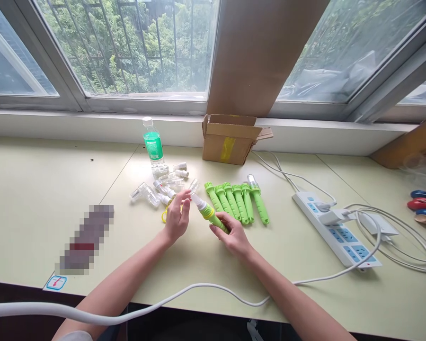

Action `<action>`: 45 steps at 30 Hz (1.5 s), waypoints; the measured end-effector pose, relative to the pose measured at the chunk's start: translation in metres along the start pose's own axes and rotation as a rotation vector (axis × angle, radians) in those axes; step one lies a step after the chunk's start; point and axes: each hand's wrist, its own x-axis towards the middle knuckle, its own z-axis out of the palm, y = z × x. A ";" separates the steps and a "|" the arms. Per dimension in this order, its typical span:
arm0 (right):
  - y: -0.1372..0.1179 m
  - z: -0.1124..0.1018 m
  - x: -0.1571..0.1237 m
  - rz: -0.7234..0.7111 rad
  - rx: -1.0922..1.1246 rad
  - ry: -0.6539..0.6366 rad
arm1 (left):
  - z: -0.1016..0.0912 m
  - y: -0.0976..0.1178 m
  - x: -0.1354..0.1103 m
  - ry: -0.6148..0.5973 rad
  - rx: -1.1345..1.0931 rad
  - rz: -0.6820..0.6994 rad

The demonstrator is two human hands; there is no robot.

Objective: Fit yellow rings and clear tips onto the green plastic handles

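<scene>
My right hand (234, 235) grips the lower end of a green plastic handle (213, 216) with a yellow ring and a white tip, holding it tilted up to the left. My left hand (177, 215) pinches a small clear plastic cap (192, 186) at that white tip. Just behind, several matching green handles (239, 202) lie side by side in a row on the pale table (39, 189). A pile of clear and white small parts (163, 185) lies to the left of my hands. A yellow ring (164, 215) shows under my left hand.
A green-labelled water bottle (153, 143) stands behind the parts. An open cardboard box (229, 139) sits against the window ledge. A white power strip (335, 228) with plugs and cables lies to the right. A white cable (184, 290) runs along the table's front edge. Coloured objects (424, 207) lie far right.
</scene>
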 end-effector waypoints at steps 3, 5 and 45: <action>0.001 -0.001 0.000 0.001 0.008 0.014 | 0.001 -0.005 0.004 -0.049 0.377 0.078; 0.001 -0.001 0.000 -0.001 0.008 0.015 | 0.003 -0.007 0.005 -0.140 0.592 0.096; 0.000 -0.004 0.002 0.018 -0.050 0.068 | -0.008 -0.007 0.014 0.288 -0.061 -0.326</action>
